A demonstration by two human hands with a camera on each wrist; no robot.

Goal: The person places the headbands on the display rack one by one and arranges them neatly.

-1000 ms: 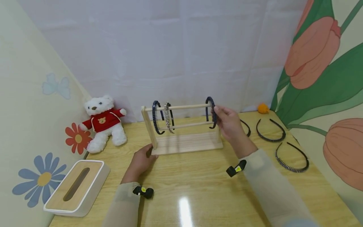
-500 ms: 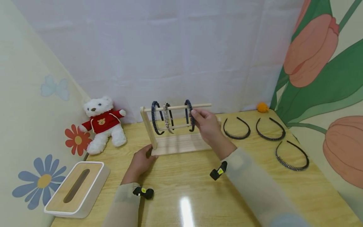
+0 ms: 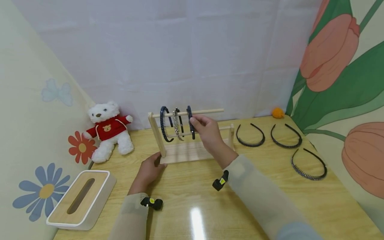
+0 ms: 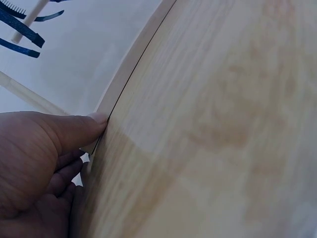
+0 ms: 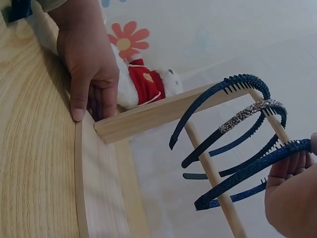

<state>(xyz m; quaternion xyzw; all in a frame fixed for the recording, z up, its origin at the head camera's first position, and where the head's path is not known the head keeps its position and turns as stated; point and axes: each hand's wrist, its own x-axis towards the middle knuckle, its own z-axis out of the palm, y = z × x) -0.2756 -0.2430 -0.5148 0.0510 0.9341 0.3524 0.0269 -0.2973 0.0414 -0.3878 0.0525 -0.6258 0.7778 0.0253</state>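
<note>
A wooden headband rack (image 3: 183,154) with two rods stands on the table. My left hand (image 3: 149,170) grips the left end of its base; in the left wrist view the thumb (image 4: 81,130) lies on the base's edge with the other fingers curled beside it. With thumb and fingers, my right hand (image 3: 210,133) pinches a dark blue headband (image 3: 189,115) that sits around both rods, near their middle. To its left hang a silver-studded headband (image 3: 176,122) and another dark blue headband (image 5: 213,90). The right hand's fingertips are partly hidden behind the held headband.
Three dark headbands lie right of the rack: one close by (image 3: 251,144), one farther right (image 3: 286,146), one nearer the front (image 3: 310,177). A white bear (image 3: 109,131), a tissue box (image 3: 81,200) and an orange ball-like thing (image 3: 277,113) stand around.
My right hand has slid the dark blue headband leftward along the rods, from their right end to near the middle. The left hand has stayed at the base.
</note>
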